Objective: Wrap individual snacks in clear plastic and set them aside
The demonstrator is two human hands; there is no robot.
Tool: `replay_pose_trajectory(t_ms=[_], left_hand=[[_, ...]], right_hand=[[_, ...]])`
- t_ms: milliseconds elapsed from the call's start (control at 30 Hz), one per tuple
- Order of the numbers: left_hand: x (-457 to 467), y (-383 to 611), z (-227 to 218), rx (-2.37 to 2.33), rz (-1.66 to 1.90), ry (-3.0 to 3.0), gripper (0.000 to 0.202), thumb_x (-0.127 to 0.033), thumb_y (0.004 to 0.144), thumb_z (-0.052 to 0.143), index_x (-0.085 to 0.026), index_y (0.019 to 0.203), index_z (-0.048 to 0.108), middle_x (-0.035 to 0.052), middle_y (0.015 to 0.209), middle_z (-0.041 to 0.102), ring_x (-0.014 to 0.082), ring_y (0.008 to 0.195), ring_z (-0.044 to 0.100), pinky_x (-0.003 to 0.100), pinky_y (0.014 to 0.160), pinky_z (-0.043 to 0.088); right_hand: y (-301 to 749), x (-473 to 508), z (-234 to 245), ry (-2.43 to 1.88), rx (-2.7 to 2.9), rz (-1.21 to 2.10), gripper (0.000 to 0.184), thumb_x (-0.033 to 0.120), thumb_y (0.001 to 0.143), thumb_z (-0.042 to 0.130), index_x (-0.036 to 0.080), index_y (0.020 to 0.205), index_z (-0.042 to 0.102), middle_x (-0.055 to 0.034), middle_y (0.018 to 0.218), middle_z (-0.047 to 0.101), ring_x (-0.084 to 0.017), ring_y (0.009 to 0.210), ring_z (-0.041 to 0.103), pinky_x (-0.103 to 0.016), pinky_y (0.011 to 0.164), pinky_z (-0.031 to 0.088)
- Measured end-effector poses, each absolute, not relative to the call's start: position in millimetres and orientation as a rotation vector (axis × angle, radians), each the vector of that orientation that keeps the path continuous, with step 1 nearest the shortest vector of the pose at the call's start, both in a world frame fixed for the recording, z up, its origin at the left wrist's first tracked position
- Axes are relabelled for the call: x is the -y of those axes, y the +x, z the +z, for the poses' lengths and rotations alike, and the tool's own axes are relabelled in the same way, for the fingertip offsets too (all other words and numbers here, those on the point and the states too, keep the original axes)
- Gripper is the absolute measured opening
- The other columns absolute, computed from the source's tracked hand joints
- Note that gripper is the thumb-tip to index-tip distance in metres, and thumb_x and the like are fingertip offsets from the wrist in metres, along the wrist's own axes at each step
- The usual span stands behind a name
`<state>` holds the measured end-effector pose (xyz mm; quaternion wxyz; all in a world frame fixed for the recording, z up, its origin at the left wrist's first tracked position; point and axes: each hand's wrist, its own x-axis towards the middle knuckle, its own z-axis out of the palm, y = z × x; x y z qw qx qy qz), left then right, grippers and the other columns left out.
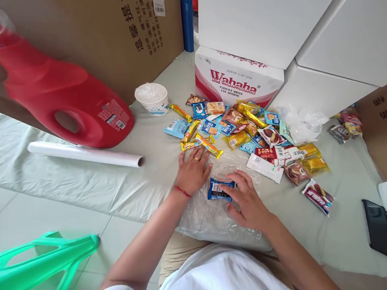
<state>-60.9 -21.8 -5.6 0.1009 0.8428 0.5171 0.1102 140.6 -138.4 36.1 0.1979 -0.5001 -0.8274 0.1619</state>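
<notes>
A clear plastic bag lies flat at the near edge of the covered surface. On it rests a small dark-blue snack packet. My right hand is over the packet's right side, fingers spread and curved, with the fingertips at or just above it. Palm down at the bag's left edge, my left hand has its fingers stretched out. Its fingertips reach the yellow snack bars at the front of the pile. Behind both hands spreads a heap of wrapped snacks in blue, yellow, brown and red.
Left are a red detergent jug, a white roll and a paper cup. A Wahaha carton stands behind the heap, with crumpled clear plastic beside it. A phone lies right; a green stool stands on the floor.
</notes>
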Motion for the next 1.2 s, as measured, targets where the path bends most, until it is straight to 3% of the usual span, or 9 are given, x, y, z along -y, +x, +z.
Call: replay_pose_trajectory(t_ms=[100,200,333,533,667,900,1100,1200], left_hand=[[22,-61,-6,-1.528,0.336,2.489,0.053,-0.043,0.103,0.034,-0.026,0.151,0.048,0.0083,0.161,0.043,0.0286,0.151,0.035,0.061,0.124,0.017],[22,-60,-6,-1.532,0.343,2.488,0.052,-0.042,0.103,0.034,-0.026,0.150,0.049,0.0080,0.161,0.043,0.0272,0.150,0.036,0.060,0.124,0.017],[22,-61,-6,-1.537,0.333,2.490,0.052,-0.043,0.103,0.033,-0.026,0.150,0.049,0.0077,0.161,0.044,0.0260,0.151,0.035,0.059,0.124,0.019],[21,-63,-5,-1.521,0.327,2.503,0.051,-0.042,0.103,0.033,-0.026,0.148,0.051,0.0083,0.160,0.045,0.0273,0.150,0.036,0.059,0.124,0.019],[19,-61,-8,-1.527,0.352,2.497,0.051,-0.041,0.103,0.033,-0.026,0.148,0.051,0.0096,0.159,0.046,0.0285,0.149,0.037,0.061,0.124,0.016],[22,-59,-4,-1.510,0.354,2.457,0.051,-0.041,0.103,0.034,-0.027,0.150,0.048,0.0064,0.161,0.044,0.0265,0.150,0.035,0.060,0.124,0.017],[21,-63,-4,-1.499,0.400,2.398,0.052,-0.040,0.107,0.019,-0.028,0.149,0.049,0.0047,0.161,0.044,0.0223,0.151,0.035,0.057,0.125,0.013],[21,-63,-4,-1.491,0.411,2.389,0.053,-0.041,0.108,0.018,-0.029,0.148,0.050,0.0040,0.161,0.044,0.0217,0.150,0.036,0.057,0.125,0.013]], right_hand=[[143,132,43,-1.412,2.355,0.457,0.055,0.040,0.091,0.066,0.026,0.143,0.053,-0.0137,0.156,0.040,-0.037,0.149,0.026,-0.064,0.120,0.025],[140,122,40,-1.405,2.499,0.532,0.054,0.030,0.091,0.068,0.024,0.142,0.054,-0.0128,0.142,0.057,-0.033,0.140,0.040,-0.063,0.121,0.023],[136,111,31,-1.458,2.509,0.562,0.055,0.019,0.089,0.069,0.021,0.142,0.055,-0.0134,0.133,0.063,-0.030,0.128,0.050,-0.055,0.116,0.034],[137,110,38,-1.418,2.519,0.574,0.068,0.051,0.090,0.069,0.020,0.148,0.050,-0.0166,0.144,0.056,-0.035,0.145,0.036,-0.063,0.121,0.019],[135,108,47,-1.500,2.572,0.582,0.055,0.031,0.093,0.067,0.021,0.145,0.052,-0.0147,0.139,0.061,-0.033,0.143,0.040,-0.061,0.121,0.020],[138,102,49,-1.458,2.654,0.543,0.056,0.019,0.089,0.068,0.020,0.143,0.054,-0.0151,0.135,0.064,-0.034,0.140,0.044,-0.063,0.121,0.021],[147,97,56,-1.467,2.471,0.480,0.052,0.034,0.095,0.062,0.019,0.144,0.052,-0.0171,0.134,0.062,-0.034,0.131,0.049,-0.058,0.113,0.038],[139,97,51,-1.531,2.480,0.448,0.052,0.037,0.096,0.062,0.018,0.143,0.053,-0.0172,0.136,0.061,-0.036,0.136,0.045,-0.059,0.115,0.034]])
